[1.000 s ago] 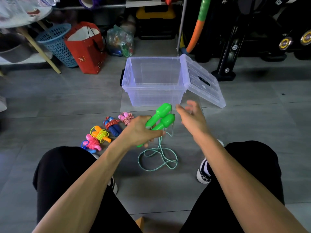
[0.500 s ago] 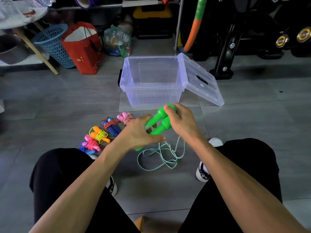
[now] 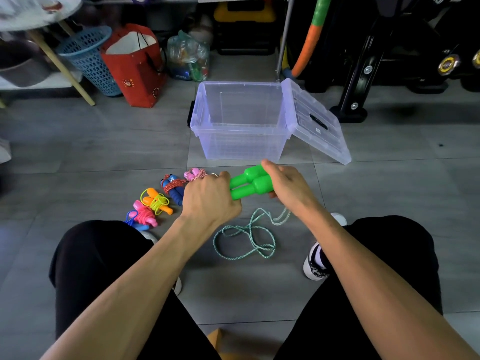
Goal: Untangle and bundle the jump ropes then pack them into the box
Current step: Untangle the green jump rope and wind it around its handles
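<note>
i hold the two green handles [image 3: 248, 183] side by side, just in front of the box [image 3: 240, 123]. my left hand [image 3: 209, 197] grips their narrow ends, fingers curled round them. my right hand [image 3: 284, 184] wraps over the thick ends nearest the box. the green rope [image 3: 246, 236] hangs from under my right hand and lies in loose loops on the floor [image 3: 376, 183], between my knees, nearer me than the box. the box stands open, its lid [image 3: 315, 123] leaning off its right side. left of the handles, in front of the box's left corner, four bundled ropes lie in a slanting row: a pink one [image 3: 194, 174] closest to the box, then a blue one [image 3: 172, 187], an orange one [image 3: 155, 201], and a pink and blue one [image 3: 141, 216] farthest from it.
</note>
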The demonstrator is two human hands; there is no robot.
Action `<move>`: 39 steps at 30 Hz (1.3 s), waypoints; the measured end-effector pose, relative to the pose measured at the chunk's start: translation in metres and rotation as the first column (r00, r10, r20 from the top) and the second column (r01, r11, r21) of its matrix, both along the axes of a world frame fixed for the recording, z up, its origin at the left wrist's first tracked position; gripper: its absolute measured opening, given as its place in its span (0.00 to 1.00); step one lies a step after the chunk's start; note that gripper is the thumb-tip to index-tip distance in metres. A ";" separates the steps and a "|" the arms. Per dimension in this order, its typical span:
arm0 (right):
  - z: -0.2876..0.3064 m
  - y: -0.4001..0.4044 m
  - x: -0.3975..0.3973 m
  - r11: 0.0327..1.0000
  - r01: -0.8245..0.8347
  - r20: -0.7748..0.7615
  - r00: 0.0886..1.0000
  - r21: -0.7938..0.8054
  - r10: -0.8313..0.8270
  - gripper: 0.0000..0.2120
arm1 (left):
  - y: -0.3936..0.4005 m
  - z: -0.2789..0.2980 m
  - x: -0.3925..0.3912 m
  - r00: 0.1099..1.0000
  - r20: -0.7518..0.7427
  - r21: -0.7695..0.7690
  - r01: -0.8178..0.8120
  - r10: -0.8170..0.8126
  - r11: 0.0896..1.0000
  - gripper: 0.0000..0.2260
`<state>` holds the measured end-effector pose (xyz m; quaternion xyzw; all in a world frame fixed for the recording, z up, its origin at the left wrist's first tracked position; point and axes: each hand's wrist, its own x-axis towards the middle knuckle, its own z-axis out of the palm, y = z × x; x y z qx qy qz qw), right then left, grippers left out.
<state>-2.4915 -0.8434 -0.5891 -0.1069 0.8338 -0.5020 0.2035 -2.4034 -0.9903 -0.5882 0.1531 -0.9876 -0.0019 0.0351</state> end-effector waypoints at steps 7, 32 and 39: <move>-0.004 0.008 0.006 0.982 -0.152 -0.089 0.983 0.112 0.162 0.15 | -0.026 -0.001 -0.014 0.918 0.281 0.827 -0.380 0.281 0.415 0.11; 0.005 0.011 0.020 0.728 -0.335 -0.434 0.629 0.598 0.645 0.13 | -0.023 -0.015 -0.009 0.862 0.505 0.160 -0.139 0.040 0.977 0.21; 0.005 0.015 0.012 0.707 -0.383 -0.373 0.648 0.595 0.664 0.17 | -0.002 -0.016 -0.003 0.814 0.548 -0.125 0.307 -0.192 0.944 0.14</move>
